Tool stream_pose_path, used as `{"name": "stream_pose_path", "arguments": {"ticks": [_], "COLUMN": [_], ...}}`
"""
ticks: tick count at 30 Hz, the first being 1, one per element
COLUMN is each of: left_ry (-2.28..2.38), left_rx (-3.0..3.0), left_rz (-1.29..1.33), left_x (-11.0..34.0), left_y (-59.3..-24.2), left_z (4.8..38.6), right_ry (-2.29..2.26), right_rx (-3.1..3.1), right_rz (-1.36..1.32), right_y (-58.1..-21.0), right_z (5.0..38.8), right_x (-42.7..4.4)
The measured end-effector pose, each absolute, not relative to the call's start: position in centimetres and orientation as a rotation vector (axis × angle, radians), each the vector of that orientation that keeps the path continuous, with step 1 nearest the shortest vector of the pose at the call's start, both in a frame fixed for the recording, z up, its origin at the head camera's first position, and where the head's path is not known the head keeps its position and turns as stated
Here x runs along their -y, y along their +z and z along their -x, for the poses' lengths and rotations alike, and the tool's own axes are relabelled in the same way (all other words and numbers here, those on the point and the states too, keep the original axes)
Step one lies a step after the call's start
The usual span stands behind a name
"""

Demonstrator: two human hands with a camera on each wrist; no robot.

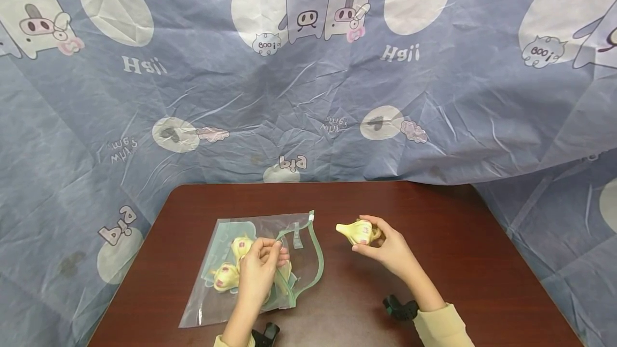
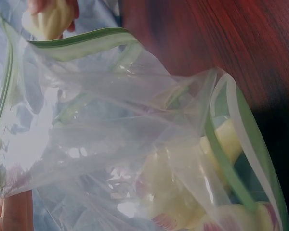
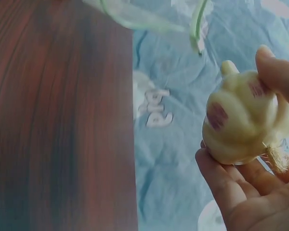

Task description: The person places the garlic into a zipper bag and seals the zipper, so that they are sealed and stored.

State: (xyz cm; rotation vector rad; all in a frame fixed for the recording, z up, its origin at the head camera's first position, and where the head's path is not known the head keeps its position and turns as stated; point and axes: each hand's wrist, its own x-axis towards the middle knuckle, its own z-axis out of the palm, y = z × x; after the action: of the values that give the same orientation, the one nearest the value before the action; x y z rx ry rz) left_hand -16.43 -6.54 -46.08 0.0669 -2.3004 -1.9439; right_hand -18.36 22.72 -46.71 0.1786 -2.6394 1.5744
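My right hand [image 1: 392, 253] holds a garlic bulb [image 1: 362, 233] above the table, to the right of a clear zip bag [image 1: 200, 309]. In the right wrist view the bulb [image 3: 241, 118] shows purple patches and dry roots, with thumb and fingers around it. My left hand [image 1: 257, 269] pinches the bag's edge by its green zip strip [image 1: 318, 261]. Spread apart in the left wrist view, the bag's mouth [image 2: 82, 45] faces the raised bulb. Several garlic bulbs [image 1: 225, 277] lie inside the bag, partly hidden by my left hand.
The bag lies on a dark red-brown wooden table [image 1: 409, 202]. A blue patterned cloth [image 1: 308, 84] hangs behind the table and along its sides. Black devices [image 1: 401, 308] are worn at both wrists, near the cream sleeves [image 1: 443, 328].
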Motion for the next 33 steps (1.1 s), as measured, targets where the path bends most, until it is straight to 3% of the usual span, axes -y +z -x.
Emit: {"name": "stream_pose_path", "arguments": {"ticks": [12, 33], "left_ry": [-1.935, -1.956], "left_rx": [2.299, 2.287], "left_rz": [-0.074, -0.069], "left_x": [6.4, 6.4], "left_y": [-46.1, -46.1], "left_z": [16.5, 16.4], "right_ry": [1.701, 1.389], "right_rx": [2.641, 2.792], "right_rz": [-0.439, -0.808], "right_y": [-46.4, -47.5], "right_z": [18.1, 18.2], "right_x": [-19.2, -14.3]}}
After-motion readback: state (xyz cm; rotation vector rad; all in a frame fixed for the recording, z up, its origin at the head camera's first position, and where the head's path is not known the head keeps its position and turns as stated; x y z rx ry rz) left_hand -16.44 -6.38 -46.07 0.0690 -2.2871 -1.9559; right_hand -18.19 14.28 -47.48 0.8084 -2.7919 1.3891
